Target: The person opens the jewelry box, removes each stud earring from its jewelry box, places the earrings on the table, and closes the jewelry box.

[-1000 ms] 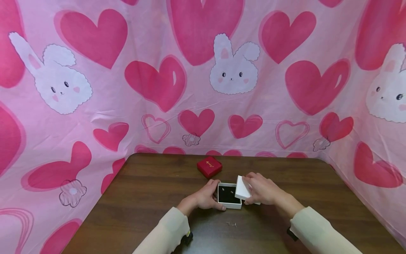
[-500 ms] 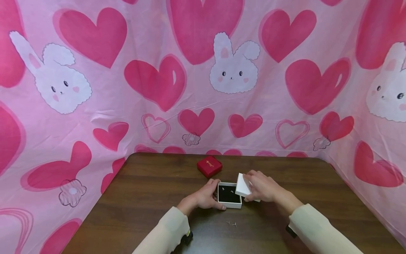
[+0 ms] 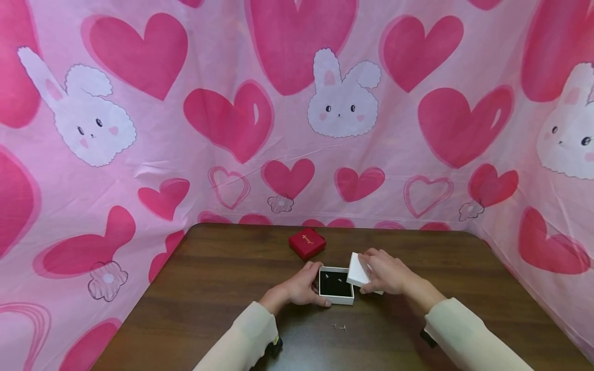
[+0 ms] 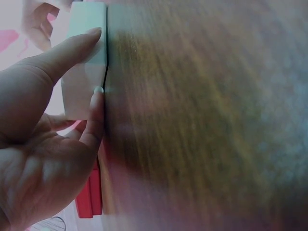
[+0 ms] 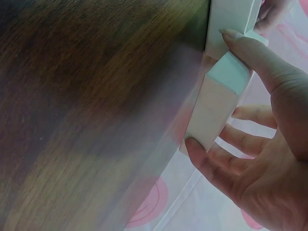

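In the head view, a small white jewelry box (image 3: 336,300) stands on the table, lined with a black pad (image 3: 335,288). Two tiny silver stud earrings sit in the pad's upper part. My left hand (image 3: 301,286) grips the box by its left side, thumb along the front wall (image 4: 86,53). My right hand (image 3: 387,273) holds the white lid (image 3: 357,270), tilted, at the box's right edge and partly overlapping it. In the right wrist view, the thumb and fingers span the lid (image 5: 216,103). Two thin silver pieces (image 3: 342,327) lie on the table in front.
A red box (image 3: 307,243) with gold lettering sits behind the white box on the brown wooden table (image 3: 223,263). A pink cloth (image 3: 287,139) with hearts and rabbits hangs around the table's back and sides.
The right hand has shifted the lid slightly up and to the right. The left hand and white box have stayed in place.
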A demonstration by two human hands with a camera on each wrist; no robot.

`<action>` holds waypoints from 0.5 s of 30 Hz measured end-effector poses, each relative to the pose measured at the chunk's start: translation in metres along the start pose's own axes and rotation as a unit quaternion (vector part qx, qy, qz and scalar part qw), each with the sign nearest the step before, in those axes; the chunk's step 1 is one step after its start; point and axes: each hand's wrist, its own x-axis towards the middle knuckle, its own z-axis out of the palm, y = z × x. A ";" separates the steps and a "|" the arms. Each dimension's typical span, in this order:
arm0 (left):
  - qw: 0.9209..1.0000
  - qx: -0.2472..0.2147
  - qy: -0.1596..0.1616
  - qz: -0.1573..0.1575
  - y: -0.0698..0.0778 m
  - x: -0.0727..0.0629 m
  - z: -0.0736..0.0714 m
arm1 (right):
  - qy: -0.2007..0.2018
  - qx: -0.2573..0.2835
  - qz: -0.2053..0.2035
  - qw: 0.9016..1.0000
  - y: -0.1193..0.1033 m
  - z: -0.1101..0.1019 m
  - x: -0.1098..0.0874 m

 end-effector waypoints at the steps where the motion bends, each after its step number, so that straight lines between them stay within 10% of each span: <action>1: 1.000 0.000 -0.001 -0.001 0.000 0.000 0.000 | -0.001 0.000 0.000 1.000 0.000 0.000 0.000; 15: 1.000 0.002 -0.001 -0.002 -0.001 0.001 0.000 | 0.001 -0.005 0.000 1.000 -0.001 -0.001 -0.001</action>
